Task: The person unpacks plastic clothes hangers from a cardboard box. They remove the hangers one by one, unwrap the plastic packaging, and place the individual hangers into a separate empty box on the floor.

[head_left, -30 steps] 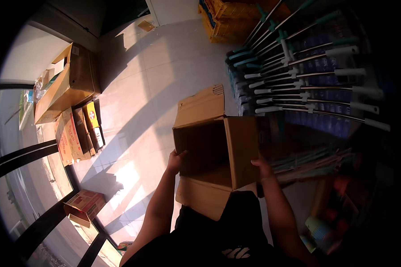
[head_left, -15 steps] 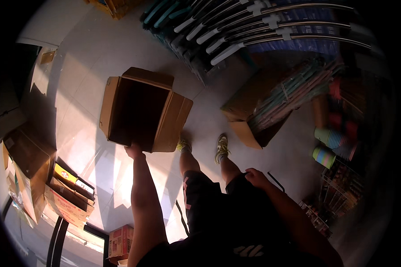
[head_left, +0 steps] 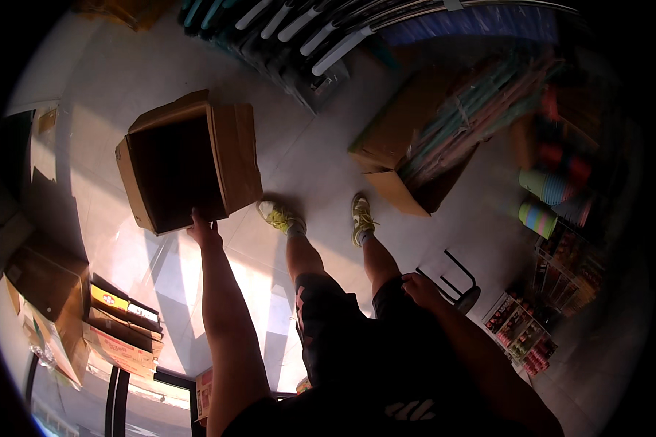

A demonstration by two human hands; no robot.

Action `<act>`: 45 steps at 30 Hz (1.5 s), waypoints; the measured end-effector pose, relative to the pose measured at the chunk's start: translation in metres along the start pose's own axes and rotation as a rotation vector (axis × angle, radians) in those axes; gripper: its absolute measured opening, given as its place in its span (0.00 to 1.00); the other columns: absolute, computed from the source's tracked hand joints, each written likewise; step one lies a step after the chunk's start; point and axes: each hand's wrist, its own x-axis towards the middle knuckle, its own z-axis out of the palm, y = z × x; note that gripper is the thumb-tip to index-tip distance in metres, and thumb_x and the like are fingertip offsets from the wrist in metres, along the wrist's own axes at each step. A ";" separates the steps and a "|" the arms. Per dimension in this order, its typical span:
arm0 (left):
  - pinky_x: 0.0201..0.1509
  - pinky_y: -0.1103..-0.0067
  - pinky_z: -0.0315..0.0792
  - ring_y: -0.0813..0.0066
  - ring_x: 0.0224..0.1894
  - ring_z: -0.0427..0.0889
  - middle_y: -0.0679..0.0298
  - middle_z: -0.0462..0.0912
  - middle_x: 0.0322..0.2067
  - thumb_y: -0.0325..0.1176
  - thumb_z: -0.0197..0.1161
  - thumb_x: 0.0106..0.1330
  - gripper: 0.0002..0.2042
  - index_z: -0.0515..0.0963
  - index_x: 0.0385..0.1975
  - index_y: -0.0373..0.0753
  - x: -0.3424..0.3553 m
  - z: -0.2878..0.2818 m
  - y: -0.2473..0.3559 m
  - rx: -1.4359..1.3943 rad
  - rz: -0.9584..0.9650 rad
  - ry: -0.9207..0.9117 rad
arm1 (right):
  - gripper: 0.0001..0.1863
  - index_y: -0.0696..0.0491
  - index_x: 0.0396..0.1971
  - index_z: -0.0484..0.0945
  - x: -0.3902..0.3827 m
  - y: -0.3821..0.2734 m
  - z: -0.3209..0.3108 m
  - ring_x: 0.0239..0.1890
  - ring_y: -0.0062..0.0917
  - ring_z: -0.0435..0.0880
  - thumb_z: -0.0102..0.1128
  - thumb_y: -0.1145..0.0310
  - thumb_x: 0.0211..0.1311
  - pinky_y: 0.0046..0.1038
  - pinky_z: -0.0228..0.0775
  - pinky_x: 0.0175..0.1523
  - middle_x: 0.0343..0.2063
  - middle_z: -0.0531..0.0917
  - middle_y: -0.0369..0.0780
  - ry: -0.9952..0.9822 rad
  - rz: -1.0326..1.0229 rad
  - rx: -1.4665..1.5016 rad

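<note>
Left hand still clamped on the near edge of the open cardboard box, now lower by the floor; right hand stays off it, resting loosely open against the thigh.

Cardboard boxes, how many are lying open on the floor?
2. The empty cardboard box gripped by the left hand; the box of long rolls ahead of the shoes. Stacks at far left may hide more.
</note>
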 end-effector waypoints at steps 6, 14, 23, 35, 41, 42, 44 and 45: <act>0.61 0.58 0.63 0.53 0.60 0.68 0.50 0.65 0.60 0.48 0.62 0.62 0.44 0.40 0.68 0.37 -0.099 -0.037 -0.023 0.325 -0.055 0.069 | 0.17 0.56 0.43 0.76 0.015 0.012 -0.027 0.36 0.37 0.83 0.54 0.61 0.60 0.33 0.73 0.43 0.31 0.83 0.46 0.043 -0.301 -0.003; 0.33 0.75 0.73 0.67 0.38 0.81 0.53 0.76 0.48 0.42 0.59 0.65 0.30 0.58 0.62 0.35 -0.326 -0.138 -0.150 0.813 -0.235 -0.089 | 0.14 0.58 0.45 0.75 0.068 0.066 -0.080 0.31 0.20 0.79 0.52 0.69 0.63 0.24 0.72 0.40 0.28 0.81 0.37 -0.018 -0.517 0.039; 0.46 0.73 0.74 0.65 0.41 0.82 0.55 0.83 0.39 0.44 0.59 0.63 0.21 0.76 0.47 0.32 -0.562 -0.151 -0.322 1.044 0.248 0.013 | 0.16 0.54 0.49 0.71 0.080 0.149 -0.242 0.30 0.21 0.81 0.52 0.62 0.65 0.24 0.70 0.33 0.36 0.81 0.39 -0.147 -0.497 0.227; 0.34 0.75 0.70 0.72 0.34 0.80 0.63 0.80 0.39 0.39 0.55 0.66 0.16 0.71 0.50 0.40 -0.638 -0.135 -0.359 0.575 -0.091 -0.092 | 0.13 0.56 0.35 0.78 0.101 0.326 -0.271 0.31 0.27 0.81 0.55 0.62 0.56 0.29 0.72 0.37 0.30 0.81 0.40 0.157 -0.658 -0.002; 0.37 0.75 0.70 0.72 0.39 0.80 0.61 0.80 0.42 0.41 0.55 0.67 0.18 0.70 0.52 0.39 -0.659 -0.132 -0.384 0.398 0.092 -0.112 | 0.21 0.56 0.47 0.77 0.034 0.378 -0.273 0.46 0.35 0.82 0.58 0.59 0.57 0.32 0.72 0.53 0.43 0.82 0.45 0.153 -0.722 -0.304; 0.37 0.75 0.70 0.72 0.39 0.80 0.61 0.80 0.42 0.41 0.55 0.67 0.18 0.70 0.52 0.39 -0.665 -0.138 -0.402 0.396 0.054 -0.098 | 0.21 0.56 0.48 0.76 0.024 0.388 -0.282 0.47 0.35 0.81 0.57 0.59 0.58 0.32 0.71 0.53 0.44 0.82 0.45 0.140 -0.662 -0.298; 0.37 0.74 0.70 0.72 0.38 0.80 0.61 0.80 0.41 0.42 0.55 0.67 0.18 0.70 0.52 0.40 -0.675 -0.144 -0.431 0.413 -0.034 -0.095 | 0.23 0.56 0.51 0.75 0.026 0.406 -0.299 0.51 0.36 0.79 0.57 0.60 0.58 0.32 0.69 0.56 0.47 0.80 0.46 0.113 -0.574 -0.230; 0.37 0.74 0.70 0.72 0.37 0.80 0.61 0.80 0.41 0.42 0.55 0.67 0.18 0.70 0.52 0.40 -0.685 -0.146 -0.452 0.427 -0.097 -0.100 | 0.24 0.57 0.51 0.74 0.027 0.415 -0.310 0.52 0.36 0.78 0.57 0.60 0.58 0.33 0.68 0.57 0.49 0.79 0.46 0.119 -0.506 -0.234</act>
